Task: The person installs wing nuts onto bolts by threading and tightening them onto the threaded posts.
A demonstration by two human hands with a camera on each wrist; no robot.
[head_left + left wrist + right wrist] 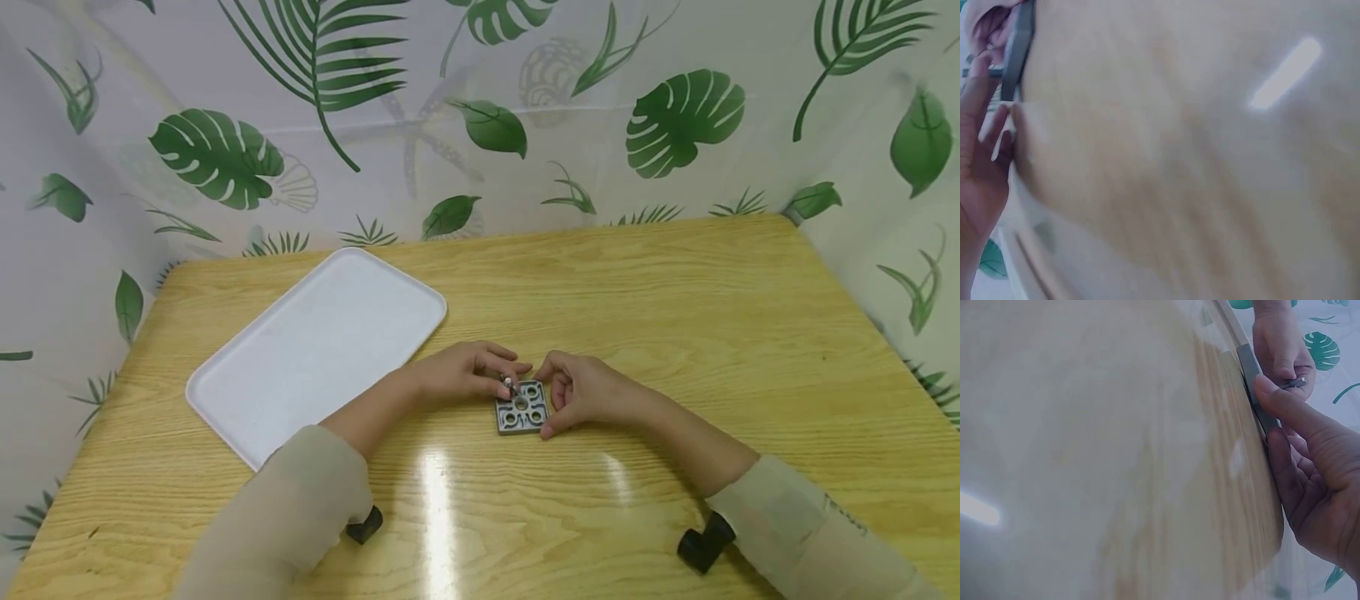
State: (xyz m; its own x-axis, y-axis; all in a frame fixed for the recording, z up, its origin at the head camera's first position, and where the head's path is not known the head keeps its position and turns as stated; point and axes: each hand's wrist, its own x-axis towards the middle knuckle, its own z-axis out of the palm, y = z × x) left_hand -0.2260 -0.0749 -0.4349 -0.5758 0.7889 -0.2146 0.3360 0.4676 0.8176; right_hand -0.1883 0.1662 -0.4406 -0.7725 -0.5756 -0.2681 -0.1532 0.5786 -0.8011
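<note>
A square grey metal plate point(522, 414) with round holes lies on the table in the head view. My right hand point(592, 390) grips it by its right side, thumb at the near corner and index finger at the far one. Between thumb and fingers my left hand point(467, 372) pinches a small metal bolt point(509, 383) over the plate's far-left corner. From the right wrist, the plate point(1255, 384) shows edge-on, with the bolt point(1294, 382) sticking out past it. The bolt's lower end is hidden in the head view.
A white rectangular tray point(300, 350) lies at a slant to the left, partly behind my left forearm. The wooden table point(675, 292) meets a leaf-printed cloth point(420, 150) at the back and sides. A dark device point(705, 542) hangs by the right sleeve.
</note>
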